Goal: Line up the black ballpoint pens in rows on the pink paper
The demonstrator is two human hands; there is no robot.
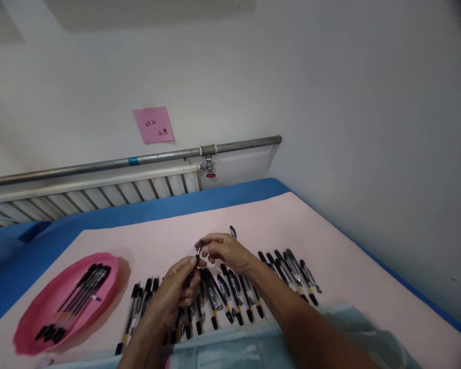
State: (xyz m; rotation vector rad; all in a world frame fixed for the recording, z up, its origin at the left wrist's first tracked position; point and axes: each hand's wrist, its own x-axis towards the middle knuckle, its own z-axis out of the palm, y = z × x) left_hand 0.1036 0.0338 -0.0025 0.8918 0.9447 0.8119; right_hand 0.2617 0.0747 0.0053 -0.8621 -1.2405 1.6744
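My left hand (174, 292) is closed round the barrel of a black pen (197, 256) held over the pink sheet (253, 220). The fingers of my right hand (226, 251) pinch the pen's upper tip. A black pen cap (232, 231) lies on the sheet just beyond my right hand. Below both hands a row of several black pens (230, 294) lies side by side, partly hidden by my wrists. More pens (292, 269) lie to the right of my right forearm.
A pink oval tray (30, 320) at the left holds several black pens. Blue cloth (157, 207) borders the pink sheet. Behind it run a radiator (100, 192) and a metal pipe (138, 160) along the wall, with a pink note (153, 124) above.
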